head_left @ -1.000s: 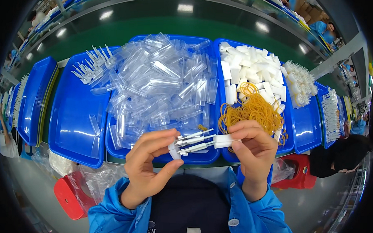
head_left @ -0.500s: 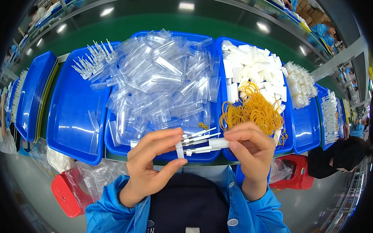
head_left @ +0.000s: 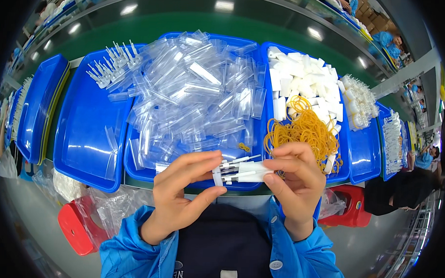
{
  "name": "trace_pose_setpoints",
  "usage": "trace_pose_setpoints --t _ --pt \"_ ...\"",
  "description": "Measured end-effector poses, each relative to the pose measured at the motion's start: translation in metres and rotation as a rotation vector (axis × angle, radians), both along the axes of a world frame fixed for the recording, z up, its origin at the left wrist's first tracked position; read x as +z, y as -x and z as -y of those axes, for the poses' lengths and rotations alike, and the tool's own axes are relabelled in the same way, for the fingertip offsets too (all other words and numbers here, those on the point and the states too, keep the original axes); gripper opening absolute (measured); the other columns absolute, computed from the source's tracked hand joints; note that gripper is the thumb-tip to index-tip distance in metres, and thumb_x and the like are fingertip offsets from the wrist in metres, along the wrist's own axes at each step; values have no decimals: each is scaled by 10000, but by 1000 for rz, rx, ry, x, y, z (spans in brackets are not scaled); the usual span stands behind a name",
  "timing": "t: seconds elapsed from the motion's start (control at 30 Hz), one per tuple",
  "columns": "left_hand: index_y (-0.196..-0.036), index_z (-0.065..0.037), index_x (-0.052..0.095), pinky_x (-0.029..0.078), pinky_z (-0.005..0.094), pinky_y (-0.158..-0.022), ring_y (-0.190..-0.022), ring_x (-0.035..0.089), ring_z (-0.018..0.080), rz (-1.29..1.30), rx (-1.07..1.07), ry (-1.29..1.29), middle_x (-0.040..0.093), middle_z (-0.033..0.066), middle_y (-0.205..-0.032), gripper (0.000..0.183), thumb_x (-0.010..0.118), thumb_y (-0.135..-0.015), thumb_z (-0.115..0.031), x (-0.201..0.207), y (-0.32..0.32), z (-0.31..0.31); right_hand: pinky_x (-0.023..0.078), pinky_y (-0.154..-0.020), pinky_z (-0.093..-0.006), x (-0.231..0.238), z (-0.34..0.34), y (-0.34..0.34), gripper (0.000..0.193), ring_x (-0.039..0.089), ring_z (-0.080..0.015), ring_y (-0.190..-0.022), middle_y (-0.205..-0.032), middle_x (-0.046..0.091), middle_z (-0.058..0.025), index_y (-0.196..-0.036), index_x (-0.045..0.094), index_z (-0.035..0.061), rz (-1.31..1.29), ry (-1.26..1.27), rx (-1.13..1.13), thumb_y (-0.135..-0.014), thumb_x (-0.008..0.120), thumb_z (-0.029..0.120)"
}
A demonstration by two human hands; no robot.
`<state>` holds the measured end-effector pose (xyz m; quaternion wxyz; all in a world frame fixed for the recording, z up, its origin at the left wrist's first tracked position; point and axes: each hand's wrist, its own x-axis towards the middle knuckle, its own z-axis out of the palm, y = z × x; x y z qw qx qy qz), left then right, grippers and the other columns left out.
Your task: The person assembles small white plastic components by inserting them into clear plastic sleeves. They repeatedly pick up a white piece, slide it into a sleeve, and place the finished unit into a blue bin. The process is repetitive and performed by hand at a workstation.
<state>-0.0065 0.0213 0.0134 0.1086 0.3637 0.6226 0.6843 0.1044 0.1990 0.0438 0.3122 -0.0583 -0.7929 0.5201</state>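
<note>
Open passage over left blue tray, clear sleeves heaped ahead, rubber bands just beyond right fingers

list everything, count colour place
trays: several, blue, midframe
held rodded piece: one, white, left hand
held block: one, white, right hand
clear sleeves: many, transparent, middle tray
loose blocks: many, white, right tray
rubber bands: many, yellow, right tray
rodded pieces: several, white, left tray
other parts: many, white, far right
stools: two, red, either side
bags: several, clear, beside stools
people: several, varied clothing, background
left hand: one, bare, centre
right hand: one, bare, centre
</note>
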Motion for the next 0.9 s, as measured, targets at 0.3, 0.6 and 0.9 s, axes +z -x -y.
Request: trace_pose_setpoints --t 0.3,0.6,0.9 --pt "-1159 26 640 601 330 -811 -1022 649 254 37 -80 61 612 186 -1161 433 766 -745 19 4 0 1 525 -734 -286 -1 11 3 221 673 -226 -869 -976 671 -159 -956 712 1 -26 -42 87 -739 743 -30" --pt "-1126 28 658 608 311 -757 -968 666 241 -119 -39 45 632 181 -1112 426 791 -723 -7 4 -1 -3 527 -720 -291 -11 21 3 207 679 -239 -834 -934 696 -161 -953 707 -5 -17 109 56 -749 745 -4" --pt "-1107 40 648 608 320 -795 -1025 641 264 23 -12 -42 599 198 -1134 410 768 -715 53 -1 2 2 525 -723 -329 39 -46 19 168 673 -268 -808 -872 683 -134 -957 695 7 112 -460 47 -791 671 12"
